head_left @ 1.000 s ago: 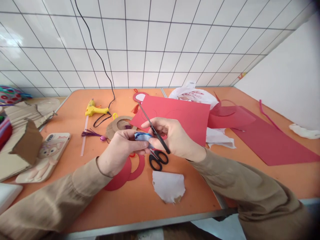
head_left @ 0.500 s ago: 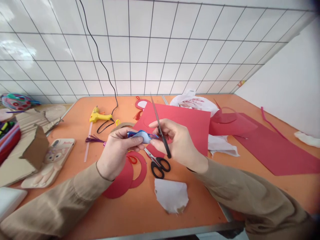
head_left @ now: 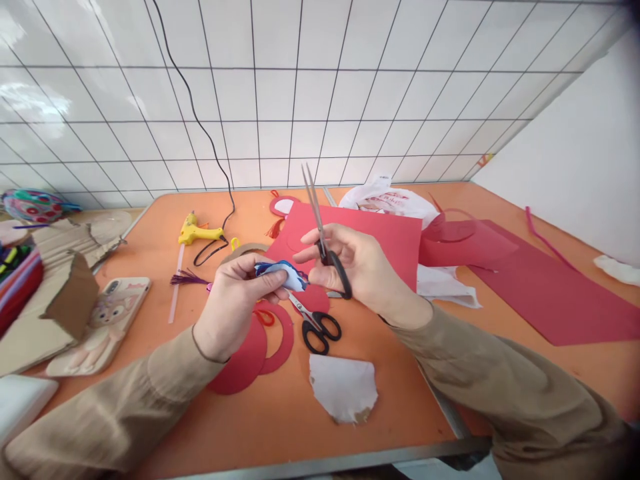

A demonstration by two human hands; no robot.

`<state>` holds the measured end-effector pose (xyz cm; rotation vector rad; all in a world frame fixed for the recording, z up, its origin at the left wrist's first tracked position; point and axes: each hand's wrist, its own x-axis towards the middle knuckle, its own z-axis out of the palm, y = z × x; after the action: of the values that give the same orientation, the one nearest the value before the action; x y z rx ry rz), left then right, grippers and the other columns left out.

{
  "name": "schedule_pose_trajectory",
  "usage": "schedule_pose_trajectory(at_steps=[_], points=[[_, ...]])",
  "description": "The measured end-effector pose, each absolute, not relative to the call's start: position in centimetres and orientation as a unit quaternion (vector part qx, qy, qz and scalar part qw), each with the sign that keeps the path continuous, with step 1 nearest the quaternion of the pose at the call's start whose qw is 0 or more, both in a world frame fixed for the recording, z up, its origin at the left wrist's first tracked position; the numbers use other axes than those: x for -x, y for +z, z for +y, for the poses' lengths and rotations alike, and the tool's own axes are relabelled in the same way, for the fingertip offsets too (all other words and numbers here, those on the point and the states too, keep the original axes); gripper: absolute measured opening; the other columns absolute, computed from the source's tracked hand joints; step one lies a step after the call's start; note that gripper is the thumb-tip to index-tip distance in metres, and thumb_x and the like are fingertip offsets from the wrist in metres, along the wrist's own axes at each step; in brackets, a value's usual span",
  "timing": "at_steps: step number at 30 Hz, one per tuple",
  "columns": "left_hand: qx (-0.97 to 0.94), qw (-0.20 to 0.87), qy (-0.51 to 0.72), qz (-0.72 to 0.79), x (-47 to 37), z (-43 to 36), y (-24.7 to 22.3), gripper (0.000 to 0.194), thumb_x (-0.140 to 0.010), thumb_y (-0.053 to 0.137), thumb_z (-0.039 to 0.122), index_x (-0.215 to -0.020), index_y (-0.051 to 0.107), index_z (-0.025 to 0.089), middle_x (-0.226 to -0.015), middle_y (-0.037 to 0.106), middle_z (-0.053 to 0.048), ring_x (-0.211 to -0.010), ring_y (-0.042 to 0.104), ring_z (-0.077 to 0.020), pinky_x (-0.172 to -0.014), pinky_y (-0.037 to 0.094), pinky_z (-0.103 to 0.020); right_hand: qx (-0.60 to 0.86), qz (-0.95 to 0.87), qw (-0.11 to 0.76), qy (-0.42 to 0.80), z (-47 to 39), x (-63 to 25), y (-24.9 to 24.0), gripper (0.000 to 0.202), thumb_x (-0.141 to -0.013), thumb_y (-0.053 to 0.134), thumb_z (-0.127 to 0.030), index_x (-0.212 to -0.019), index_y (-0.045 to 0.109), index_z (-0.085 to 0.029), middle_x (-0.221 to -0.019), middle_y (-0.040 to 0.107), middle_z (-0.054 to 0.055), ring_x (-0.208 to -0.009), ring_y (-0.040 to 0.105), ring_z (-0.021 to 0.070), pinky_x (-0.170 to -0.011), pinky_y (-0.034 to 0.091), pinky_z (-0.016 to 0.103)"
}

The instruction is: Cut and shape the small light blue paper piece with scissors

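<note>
My left hand [head_left: 240,300] pinches a small cutout [head_left: 291,279], pale on the near face with a wavy dark-blue edge. To its right, my right hand [head_left: 353,270] holds a pair of scissors [head_left: 316,207] with black handles, blades pointing up and slightly parted, away from the cutout. Its index finger is stretched out, and the thumb reaches close to the cutout's right end. Below the hands, a second pair of scissors [head_left: 320,330] lies on the table beside a red ring [head_left: 284,357] and a red disc [head_left: 240,370].
Left of the hands lie a yellow glue gun [head_left: 197,231] with its cord, a purple tassel [head_left: 190,278], a phone in a cartoon case [head_left: 107,320] and cardboard [head_left: 75,293]. Red sheets [head_left: 390,240], a plastic bag [head_left: 395,203] and a white scrap [head_left: 345,390] lie around.
My right hand has drawn slightly right, off the cutout. The scissors in it have turned, and both blades now show. My left hand stays nearly in place with the cutout.
</note>
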<state>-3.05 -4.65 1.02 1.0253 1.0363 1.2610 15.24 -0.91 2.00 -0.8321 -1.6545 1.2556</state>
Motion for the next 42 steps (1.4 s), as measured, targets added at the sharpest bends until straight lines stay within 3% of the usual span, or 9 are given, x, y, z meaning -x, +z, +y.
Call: schedule_pose_trajectory(at_steps=[3,7,11,18,27,30,32,37,42], points=[[-0.466,0.541,0.537,0.45,3.0,-4.8,1.0,0.007,-0.069,0.078,0.017,-0.066,0.072,0.014,-0.054,0.068,-0.001,-0.049,0.059,-0.0097,-0.051,0.048,-0.019,0.321,-0.698,0.416,0.486,-1.5,-14.9,2.1,0.04,-0.063,0.082,-0.018,-0.095,0.059,-0.02,-0.087,0.07,0.003,-0.074,0.065,0.0166,-0.067,0.052,0.03],[-0.482,0.534,0.531,0.447,2.9,-5.0,1.0,0.007,-0.068,0.079,0.018,-0.067,0.072,0.015,-0.054,0.068,0.0,-0.047,0.06,-0.0101,-0.048,0.048,-0.019,0.32,-0.719,0.419,0.453,-2.0,-14.3,2.0,0.025,-0.066,0.069,-0.01,-0.088,0.059,-0.018,-0.069,0.06,-0.003,-0.062,0.057,0.0118,-0.063,0.048,0.027],[-0.481,0.55,0.509,0.454,2.9,-4.9,1.0,0.008,-0.069,0.079,0.019,-0.067,0.072,0.015,-0.051,0.067,0.0,-0.044,0.056,-0.0083,-0.046,0.046,-0.018,0.35,-0.696,0.399,0.483,-1.8,-14.3,2.0,0.026,-0.065,0.06,-0.009,-0.089,0.059,-0.019,-0.062,0.057,-0.006,-0.054,0.053,0.01,-0.055,0.046,0.025],[-0.476,0.653,0.393,0.439,3.6,-4.2,0.9,0.018,-0.06,0.087,0.023,-0.066,0.073,0.014,-0.055,0.068,-0.002,-0.047,0.059,-0.0086,-0.048,0.046,-0.018,0.348,-0.682,0.365,0.53,-1.3,-14.6,2.1,0.024,-0.062,0.062,-0.012,-0.086,0.059,-0.018,-0.061,0.058,-0.006,-0.054,0.055,0.0097,-0.05,0.046,0.022],[-0.443,0.647,0.42,0.457,3.6,-4.1,1.4,0.013,-0.062,0.083,0.022,-0.059,0.072,0.014,-0.047,0.062,-0.002,-0.042,0.053,-0.0097,-0.042,0.041,-0.02,0.304,-0.687,0.376,0.541,-0.9,-16.1,3.1,0.024,-0.073,0.073,-0.022,-0.094,0.061,-0.02,-0.068,0.063,-0.002,-0.061,0.061,0.0131,-0.058,0.05,0.025],[-0.451,0.62,0.445,0.463,3.8,-4.0,1.6,0.01,-0.064,0.08,0.021,-0.061,0.073,0.014,-0.047,0.061,-0.001,-0.04,0.051,-0.0082,-0.042,0.039,-0.019,0.246,-0.739,0.32,0.538,-1.2,-17.5,4.2,0.022,-0.079,0.071,-0.026,-0.099,0.063,-0.02,-0.077,0.069,0.003,-0.064,0.062,0.0142,-0.059,0.05,0.026],[-0.463,0.603,0.46,0.459,4.0,-3.8,1.8,0.009,-0.066,0.078,0.02,-0.06,0.073,0.015,-0.045,0.059,0.0,-0.038,0.049,-0.0072,-0.039,0.035,-0.019,0.215,-0.768,0.268,0.54,-1.4,-18.1,4.6,0.026,-0.075,0.074,-0.025,-0.099,0.066,-0.018,-0.076,0.07,0.004,-0.063,0.062,0.015,-0.057,0.05,0.027],[-0.466,0.598,0.472,0.45,4.6,-3.5,2.6,0.009,-0.065,0.077,0.02,-0.06,0.072,0.015,-0.047,0.059,0.001,-0.037,0.045,-0.0061,-0.038,0.03,-0.02,0.256,-0.81,0.143,0.507,-0.7,-18.4,4.5,0.03,-0.07,0.066,-0.013,-0.099,0.071,-0.013,-0.066,0.066,0.001,-0.057,0.059,0.0138,-0.052,0.047,0.025],[-0.462,0.594,0.489,0.441,5.3,-3.3,3.0,0.014,-0.061,0.082,0.022,-0.06,0.07,0.014,-0.05,0.06,-0.001,-0.037,0.041,-0.0055,-0.037,0.025,-0.021,0.303,-0.821,0.06,0.481,0.3,-18.8,4.6,0.035,-0.067,0.077,-0.022,-0.1,0.075,-0.011,-0.062,0.063,0.0,-0.054,0.057,0.0135,-0.048,0.042,0.024]])
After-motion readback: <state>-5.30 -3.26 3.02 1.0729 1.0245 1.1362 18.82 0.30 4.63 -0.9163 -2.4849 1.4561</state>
